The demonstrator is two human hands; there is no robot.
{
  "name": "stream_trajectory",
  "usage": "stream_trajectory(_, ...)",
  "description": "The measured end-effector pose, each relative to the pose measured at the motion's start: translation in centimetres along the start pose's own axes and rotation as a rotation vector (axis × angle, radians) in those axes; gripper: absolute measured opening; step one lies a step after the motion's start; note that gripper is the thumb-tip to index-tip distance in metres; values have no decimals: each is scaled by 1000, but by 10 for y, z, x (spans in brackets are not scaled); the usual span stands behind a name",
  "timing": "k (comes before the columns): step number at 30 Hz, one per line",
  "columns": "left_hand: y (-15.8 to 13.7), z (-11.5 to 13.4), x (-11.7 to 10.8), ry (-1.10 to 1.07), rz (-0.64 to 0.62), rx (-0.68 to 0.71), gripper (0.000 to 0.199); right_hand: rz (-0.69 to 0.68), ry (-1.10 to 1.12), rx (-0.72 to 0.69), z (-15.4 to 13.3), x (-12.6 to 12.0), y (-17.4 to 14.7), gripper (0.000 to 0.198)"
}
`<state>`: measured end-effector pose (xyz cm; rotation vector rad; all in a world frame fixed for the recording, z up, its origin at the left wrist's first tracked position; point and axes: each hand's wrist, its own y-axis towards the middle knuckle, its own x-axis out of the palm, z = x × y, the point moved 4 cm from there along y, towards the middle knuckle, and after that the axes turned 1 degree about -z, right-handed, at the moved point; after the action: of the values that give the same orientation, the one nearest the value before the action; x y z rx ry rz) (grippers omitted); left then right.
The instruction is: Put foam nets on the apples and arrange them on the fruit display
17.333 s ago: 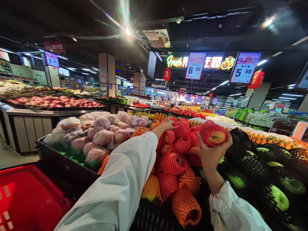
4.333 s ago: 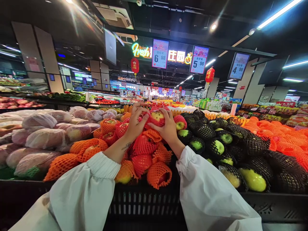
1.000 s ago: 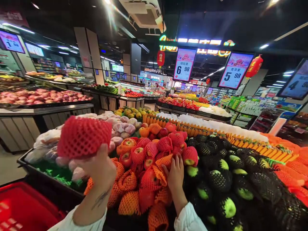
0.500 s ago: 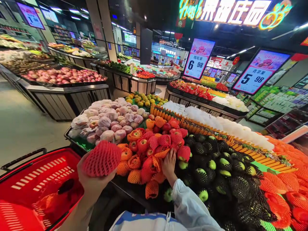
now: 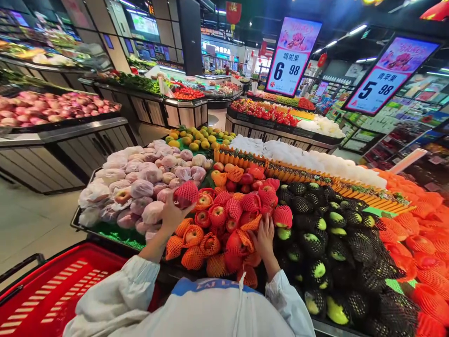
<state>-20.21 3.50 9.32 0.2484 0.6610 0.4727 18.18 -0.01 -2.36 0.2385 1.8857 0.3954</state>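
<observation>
My left hand (image 5: 171, 216) is closed round an apple in a pink foam net (image 5: 186, 193), at the left edge of the red apple pile beside the paper-wrapped fruit. My right hand (image 5: 264, 238) lies on the right side of the pile with its fingers stretched out, touching apples in orange and pink nets. Red apples (image 5: 217, 214) in nets fill the space between both hands. Just right of my right hand sits a green apple in a pink net (image 5: 282, 217).
Pale wrapped fruit (image 5: 140, 189) lies to the left, green apples in black nets (image 5: 319, 238) to the right. A red shopping basket (image 5: 52, 285) stands at lower left. An orange divider (image 5: 301, 176) runs behind the apples. Two price screens (image 5: 293, 58) hang above.
My left hand has moved away from me and right, lowering the netted apple to the pile. My right hand stays on the apples. The view has tilted down.
</observation>
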Motion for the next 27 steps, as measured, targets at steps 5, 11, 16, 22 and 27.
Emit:
stream_trajectory(5,56,0,63,159,-85,-69,84,-50,-7,-74,3,-6,-6,69)
stream_trajectory(11,104,-7,129,504,-293,-68,93,-15,22,-131,7,-5,-11,68)
stream_trajectory(16,119,-36,151,738,-427,-165,96,27,51,-164,8,-1,-9,66)
stream_trajectory(22,123,-50,149,740,-532,-198,101,24,214,-147,8,-9,-7,54)
stream_trajectory(27,109,-18,144,665,-495,-14,91,182,490,-16,15,-33,-15,26)
